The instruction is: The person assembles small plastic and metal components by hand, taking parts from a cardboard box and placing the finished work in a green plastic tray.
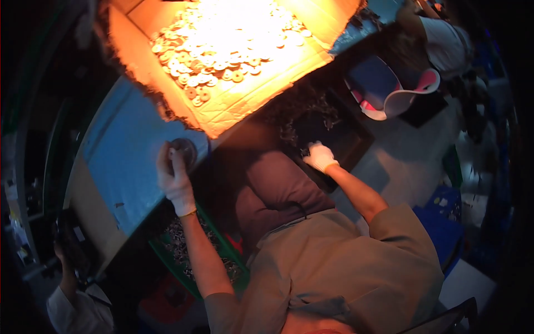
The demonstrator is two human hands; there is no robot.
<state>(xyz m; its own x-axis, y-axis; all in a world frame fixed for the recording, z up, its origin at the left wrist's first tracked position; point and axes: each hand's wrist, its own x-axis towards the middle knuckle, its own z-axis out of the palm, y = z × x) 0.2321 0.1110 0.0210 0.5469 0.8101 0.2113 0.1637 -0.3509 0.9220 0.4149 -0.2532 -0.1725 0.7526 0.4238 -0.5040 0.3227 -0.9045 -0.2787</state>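
Note:
My left hand (175, 181), in a white glove, is at the edge of the blue-topped table (125, 153). Its fingers are closed on a round, brownish, disc-like thing (189, 151), whose exact kind I cannot tell. My right hand (321, 157), also in a white glove, reaches down to the dark tray (356, 146) beside my legs. Its fingers are drawn together at small dark metal pieces (303, 125), and whatever they hold is too small to make out.
A brightly lit cardboard box (250, 106) with many small ring-shaped pieces (203, 67) stands ahead. Below my left forearm is a green crate (192, 281) of small metal parts. A white and pink chair (384, 92) stands at right. Other people (445, 47) sit at far right and lower left.

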